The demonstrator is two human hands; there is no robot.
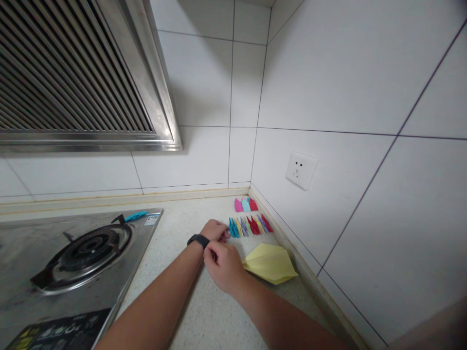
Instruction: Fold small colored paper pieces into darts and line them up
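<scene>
My left hand (216, 230), with a black band (198, 240) on its wrist, rests on the counter with its fingers curled beside the blue clothespins (234, 227). They are at the left end of a row of clothespins (252, 225) in blue, yellow, purple, green and red. Whether those fingers grip a pin is hidden. Nearer to me, my right hand (223, 265) is closed beside the left wrist, and nothing shows in its fingers. To its right lies a folded yellow paper sheet (272, 263). Behind the row lie flat pink, light blue and red pieces (246, 204).
A gas stove (140, 243) is set into the counter on the left, with a blue object (136, 216) at its back edge. A range hood (160, 138) hangs above it. Tiled walls meet in the corner, and the right one carries a power socket (301, 170).
</scene>
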